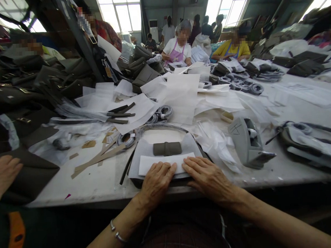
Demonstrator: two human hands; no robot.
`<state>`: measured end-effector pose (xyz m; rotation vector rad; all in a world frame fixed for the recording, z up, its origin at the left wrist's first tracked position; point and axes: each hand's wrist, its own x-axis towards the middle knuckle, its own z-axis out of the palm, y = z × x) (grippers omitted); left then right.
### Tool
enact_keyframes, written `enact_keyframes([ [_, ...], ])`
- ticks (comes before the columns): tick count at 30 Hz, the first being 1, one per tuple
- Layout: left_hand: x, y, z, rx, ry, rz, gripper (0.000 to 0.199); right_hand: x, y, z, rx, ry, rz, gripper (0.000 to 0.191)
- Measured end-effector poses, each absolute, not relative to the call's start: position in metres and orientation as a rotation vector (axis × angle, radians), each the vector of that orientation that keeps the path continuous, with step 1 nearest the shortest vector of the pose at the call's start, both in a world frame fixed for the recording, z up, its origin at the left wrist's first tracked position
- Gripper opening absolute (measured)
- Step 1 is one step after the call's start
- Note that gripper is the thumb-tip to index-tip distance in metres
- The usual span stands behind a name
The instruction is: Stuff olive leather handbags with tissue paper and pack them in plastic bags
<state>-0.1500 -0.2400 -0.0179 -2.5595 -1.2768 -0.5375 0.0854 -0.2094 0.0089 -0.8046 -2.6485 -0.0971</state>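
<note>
A dark handbag (135, 183) lies at the table's front edge, its strap (171, 126) looping behind it. White tissue paper (144, 147) covers its top, and a dark olive flap tab (167, 149) shows through the middle. Across the near part rests a folded white padding sheet (153, 162). My left hand (159, 180) presses flat on this sheet with fingers stretched out. Beside it, my right hand (207, 173) lies on the sheet's right end, fingers extended and together. The bag's near edge is partly hidden under both hands.
A grey tape dispenser (245, 144) stands to the right, near another wrapped bag (307, 142). White paper sheets (182, 97), coiled straps (126, 139) and brown strips (99, 159) lie behind and left. At far left, another person's hand (3, 177) touches a dark bag (32, 175).
</note>
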Motion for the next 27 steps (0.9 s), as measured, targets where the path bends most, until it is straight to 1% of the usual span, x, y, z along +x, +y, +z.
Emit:
enact_keyframes([
  [3,-0.150,-0.242,-0.019,-2.580,-1.260,-0.615,0.034,0.081,-0.213,-0.015,-0.833,-2.607,-0.302,0.045],
  [7,-0.146,-0.241,-0.024,-2.601,-1.195,-0.564,0.044,0.081,-0.211,-0.030,-0.781,-2.548,-0.391,0.040],
  [11,-0.139,-0.236,-0.031,-2.516,-1.166,-0.547,0.043,0.080,-0.211,-0.026,-0.791,-2.523,-0.354,0.042],
  [15,-0.137,-0.231,-0.036,-2.457,-1.182,-0.635,0.037,0.082,-0.209,-0.015,-0.875,-2.541,-0.137,0.042],
  [17,-0.140,-0.230,-0.038,-2.460,-1.173,-0.681,0.037,0.086,-0.206,-0.013,-0.843,-2.537,-0.065,0.041],
  [22,-0.144,-0.229,-0.043,-2.442,-1.098,-0.686,0.039,0.089,-0.200,-0.025,-0.670,-2.373,-0.175,0.026],
  [27,-0.139,-0.230,-0.047,-2.359,-1.078,-0.811,0.035,0.080,-0.206,-0.029,-0.716,-2.304,-0.147,0.025],
])
